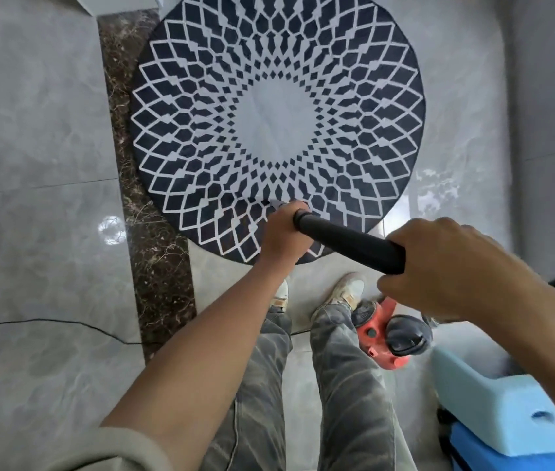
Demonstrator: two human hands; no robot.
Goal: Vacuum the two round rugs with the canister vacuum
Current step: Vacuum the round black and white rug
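Note:
A round rug [278, 66] with a dark blue and white diamond pattern lies on the grey tile floor ahead of my feet. A black vacuum wand [347, 241] slants across its near edge. My left hand [284, 232] grips the wand's lower part, just above the rug, and hides the nozzle end. My right hand [446, 266] grips the wand's upper end. The orange and black canister vacuum [388, 334] sits on the floor by my right foot, partly behind my right arm. Only one rug is in view.
A dark marble strip [153, 266] runs along the floor left of the rug. A thin black cord [48, 322] crosses the tiles at left. A light blue plastic thing [493, 399] stands at lower right. A white furniture edge [123, 1] sits at the top.

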